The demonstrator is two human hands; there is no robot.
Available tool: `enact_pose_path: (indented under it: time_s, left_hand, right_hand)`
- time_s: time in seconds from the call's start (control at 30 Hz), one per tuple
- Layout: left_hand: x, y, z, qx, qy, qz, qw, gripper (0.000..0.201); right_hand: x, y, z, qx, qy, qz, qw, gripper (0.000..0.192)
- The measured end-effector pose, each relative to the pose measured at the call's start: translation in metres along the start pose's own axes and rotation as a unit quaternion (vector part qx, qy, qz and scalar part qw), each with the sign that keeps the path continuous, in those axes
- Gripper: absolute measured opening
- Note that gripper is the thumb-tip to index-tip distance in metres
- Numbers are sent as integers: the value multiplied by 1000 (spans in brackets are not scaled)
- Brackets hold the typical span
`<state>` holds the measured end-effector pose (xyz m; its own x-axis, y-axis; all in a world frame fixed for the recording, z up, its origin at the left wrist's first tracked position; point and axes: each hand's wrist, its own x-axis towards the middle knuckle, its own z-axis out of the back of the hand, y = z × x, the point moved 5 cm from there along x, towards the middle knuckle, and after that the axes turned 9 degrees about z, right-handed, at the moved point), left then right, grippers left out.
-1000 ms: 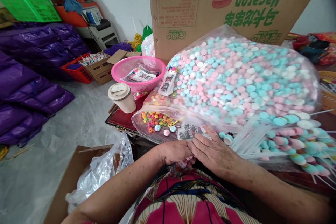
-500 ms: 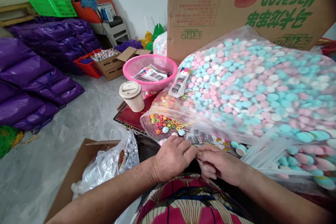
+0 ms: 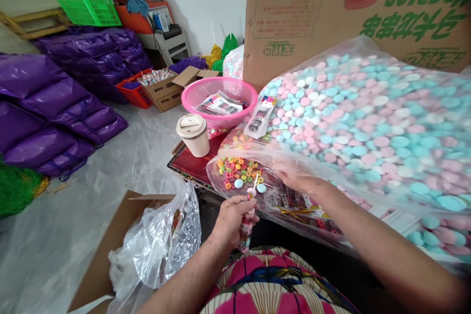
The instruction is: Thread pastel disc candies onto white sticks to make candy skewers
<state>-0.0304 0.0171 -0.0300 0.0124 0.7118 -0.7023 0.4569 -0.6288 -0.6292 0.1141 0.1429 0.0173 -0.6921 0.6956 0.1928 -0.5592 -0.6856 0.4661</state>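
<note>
My left hand (image 3: 231,218) is closed around a candy skewer (image 3: 246,228) in a clear wrapper, just above my lap. Its white stick pokes up past my thumb. Reaching forward, my right hand (image 3: 296,179) is inside the mouth of a clear plastic bag (image 3: 235,147), and film and blur hide its fingertips. Small ring candies (image 3: 239,169) in several colours lie in that opening, with two pale blue candy discs (image 3: 261,188) close by. Printed wrappers (image 3: 283,198) and gold twist ties (image 3: 300,211) lie under my right wrist.
A large bag of pastel candy discs (image 3: 342,122) covers the right side, before a big carton (image 3: 312,14). A lidded cup (image 3: 193,135) stands beside a pink basket (image 3: 219,113) of wrappers. An open floor carton (image 3: 99,260) holds crumpled plastic (image 3: 158,240).
My hands have parted. The right has moved forward into the bag opening, while the left keeps the candy skewer, now in plain sight. The view has swung slightly left.
</note>
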Motion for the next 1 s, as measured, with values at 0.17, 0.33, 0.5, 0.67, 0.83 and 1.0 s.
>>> enact_pose_path:
  time_s: [0.17,0.33,0.5,0.67,0.83,1.0]
  left_hand:
    - [4,5,-17,1,27,32,999,27]
    - [4,12,-44,10,67,20,998,21]
    - [-1,19,-53,48,98,21,994,18]
    - [-10,26,-45,78,134,27,987,23]
    - [-10,27,-41,48,133,0,990,30]
    - [-6,18,-45,-13,146,-17,989,29]
  right_hand:
    - [-50,38,15,56,30,6,998,30]
    - [-81,73,-7,219,-49,-59,973,31]
    - [-88,64,-26,260,-86,-121,954,44]
    - [-91,59,-29,256,-42,-149,954,55]
    - [-91,66,-37,198,-65,-135,969,59]
    - [-100,64,-27,226,-196,-172,939,53]
